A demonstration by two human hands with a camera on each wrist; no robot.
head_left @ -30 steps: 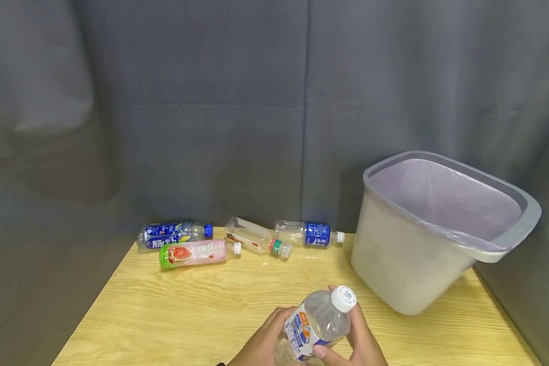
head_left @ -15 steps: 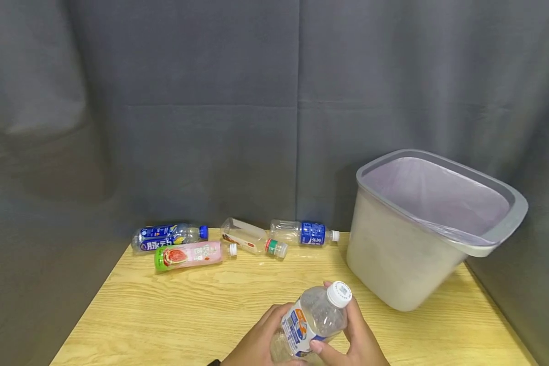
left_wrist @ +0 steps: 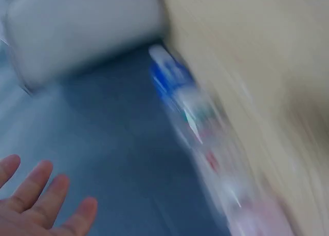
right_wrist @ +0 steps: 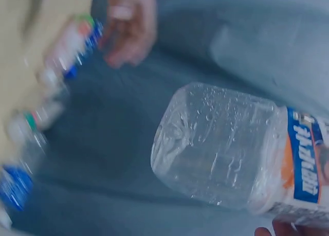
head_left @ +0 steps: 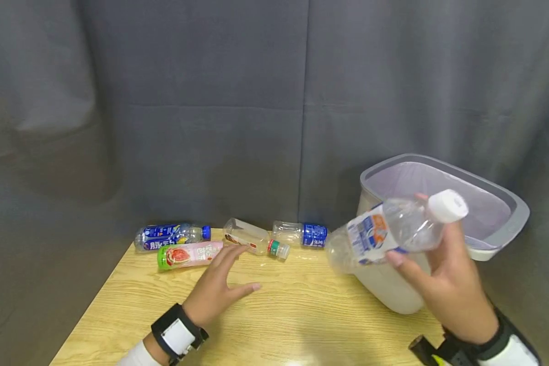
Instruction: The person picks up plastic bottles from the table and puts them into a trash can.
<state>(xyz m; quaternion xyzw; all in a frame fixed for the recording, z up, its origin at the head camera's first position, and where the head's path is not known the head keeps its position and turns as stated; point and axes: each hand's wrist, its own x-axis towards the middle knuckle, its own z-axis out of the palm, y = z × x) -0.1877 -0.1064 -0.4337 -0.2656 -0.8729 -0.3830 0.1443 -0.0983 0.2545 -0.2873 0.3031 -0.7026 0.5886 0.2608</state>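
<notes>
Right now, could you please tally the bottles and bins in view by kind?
Bottles lying on the table: 4 (blue-capped bottle, pink-labelled bottle, green-banded bottle, blue-banded bottle)
Bottle held in the right hand: 1 (orange-and-blue-labelled bottle)
Bin: 1
Total: 6

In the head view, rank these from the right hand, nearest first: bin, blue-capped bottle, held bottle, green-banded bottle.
1. Held bottle: in the right hand.
2. Bin: right side, beyond the hand.
3. Green-banded bottle: back, left of bin.
4. Blue-capped bottle: back, far left.
</notes>
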